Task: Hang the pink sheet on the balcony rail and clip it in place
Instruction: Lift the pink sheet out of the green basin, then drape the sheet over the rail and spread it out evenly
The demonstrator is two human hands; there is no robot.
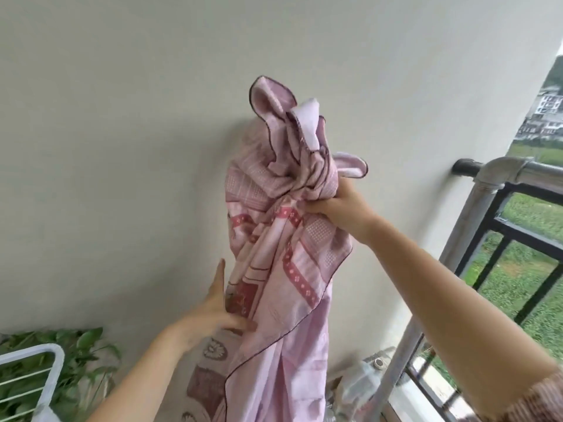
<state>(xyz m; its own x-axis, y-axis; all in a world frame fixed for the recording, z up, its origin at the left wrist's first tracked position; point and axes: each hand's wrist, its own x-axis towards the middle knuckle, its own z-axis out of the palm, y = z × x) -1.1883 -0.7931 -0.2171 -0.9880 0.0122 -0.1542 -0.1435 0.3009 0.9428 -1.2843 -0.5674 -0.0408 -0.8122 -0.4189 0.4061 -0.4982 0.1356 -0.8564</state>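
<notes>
Early stage, by my read; the pink sheet is lifted but nowhere near hung. Right hand holds it up high in front of the wall, fingers curled tight round a bunched wad of cloth, w/ corners and hem flopping out above the fist; the rest hangs down in a twisted column, bottom end running out of frame. Left hand is lower, at the sheet's left edge; fingers straight and together, laid against the fabric, thumb pointing up; touching, not gripping, as far as I can tell. Balcony rail is off to the right, well apart from the cloth; nothing draped on the stretch that shows. No clips visible anywhere, so can't say where they are. Left to do, approx: find an edge & shake the bundle open; carry it over to the rail; drape it across; spread it; clip it; i.e. basically the whole task proper. White rack and green leaves sit bottom left; not involved.
</notes>
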